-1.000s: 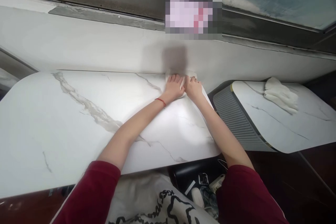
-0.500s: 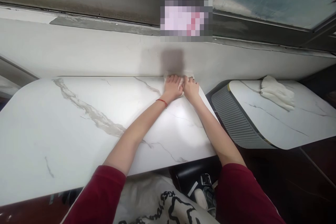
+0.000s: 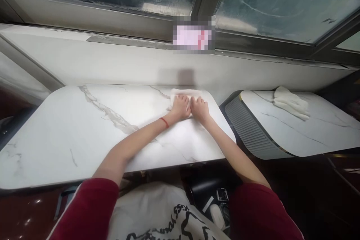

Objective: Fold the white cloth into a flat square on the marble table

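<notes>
two hands pressing side by side on a white cloth (image 3: pixel 184 93) in the head view, far out at the back right corner of the marble bench (image 3: pixel 84 131). left hand (image 3: pixel 180 107) lying palm down on the cloth's near part, fingers (image 3: pixel 184 100) spread flat and pointing away toward the wall, not curling around anything. wearing a thin red string (image 3: pixel 164 122) at the left wrist. right hand (image 3: pixel 199 108) lying just beside the left, thumbs nearly touching, fingers (image 3: pixel 200 101) likewise flat and a little parted, pushing down on the same cloth. cloth showing only as a pale strip beyond the fingertips, reaching toward the bench's back edge, close to the white wall ledge (image 3: pixel 112 63); the rest of it hiding under both palms. both bare forearms stretching forward across the bench, dark red sleeves (image 3: pixel 90 210) bunching at the elbows near the bottom of the frame. grey veining running diagonally across the bench's left half. sitting to the right, apart from the first bench by a dark gap, a second marble bench (image 3: pixel 309 131) with a ribbed grey edge (image 3: pixel 247 127) on its left side. resting on that second bench near its back, well apart from both hands, a pair of white gloves (image 3: pixel 291 103). running along the top, a dusty window (image 3: pixel 281 3) in a dark metal frame, with a blurred-out patch on the sill. showing at the bottom centre, a white garment with black print (image 3: pixel 163 217).
</notes>
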Action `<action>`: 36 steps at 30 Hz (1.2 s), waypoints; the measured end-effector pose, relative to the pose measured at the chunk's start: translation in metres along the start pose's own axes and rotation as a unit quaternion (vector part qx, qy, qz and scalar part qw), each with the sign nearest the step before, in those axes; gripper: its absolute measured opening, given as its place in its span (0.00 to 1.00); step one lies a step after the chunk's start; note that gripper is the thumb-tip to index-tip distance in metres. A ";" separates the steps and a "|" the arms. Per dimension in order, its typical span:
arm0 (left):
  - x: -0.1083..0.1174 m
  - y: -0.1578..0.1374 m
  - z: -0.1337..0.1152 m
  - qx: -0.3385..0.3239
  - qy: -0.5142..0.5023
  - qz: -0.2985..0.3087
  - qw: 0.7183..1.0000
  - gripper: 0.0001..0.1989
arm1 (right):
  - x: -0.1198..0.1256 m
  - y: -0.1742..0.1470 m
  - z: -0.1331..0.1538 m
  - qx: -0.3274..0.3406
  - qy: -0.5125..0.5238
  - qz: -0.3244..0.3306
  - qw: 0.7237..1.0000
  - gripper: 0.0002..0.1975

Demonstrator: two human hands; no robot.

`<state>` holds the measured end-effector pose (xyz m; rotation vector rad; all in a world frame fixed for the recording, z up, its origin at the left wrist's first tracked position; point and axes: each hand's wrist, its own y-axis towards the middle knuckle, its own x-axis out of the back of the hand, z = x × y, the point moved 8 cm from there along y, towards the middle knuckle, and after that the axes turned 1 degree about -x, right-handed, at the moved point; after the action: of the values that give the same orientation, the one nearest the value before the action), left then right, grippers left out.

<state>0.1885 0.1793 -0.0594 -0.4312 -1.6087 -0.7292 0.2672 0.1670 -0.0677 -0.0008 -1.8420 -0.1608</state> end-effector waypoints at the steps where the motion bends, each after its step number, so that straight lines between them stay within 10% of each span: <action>1: 0.005 -0.013 -0.005 -0.016 0.011 0.006 1.000 0.26 | 0.003 -0.013 0.006 0.007 -0.007 -0.002 1.000 0.25; 14: 0.007 -0.158 -0.080 -0.022 0.154 0.061 0.986 0.31 | 0.030 -0.166 0.063 0.060 -0.134 -0.049 0.988 0.21; 29: 0.009 -0.071 0.015 0.089 0.099 0.092 0.987 0.33 | 0.016 -0.024 0.071 0.179 0.059 -0.067 0.980 0.29; 36: 0.010 -0.046 0.063 0.067 0.033 0.028 0.997 0.32 | 0.004 0.021 0.070 0.095 0.150 -0.071 0.981 0.28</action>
<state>0.1102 0.1870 -0.0622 -0.3513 -1.5667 -0.5832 0.2008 0.1957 -0.0798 0.2763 -1.5491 -0.0787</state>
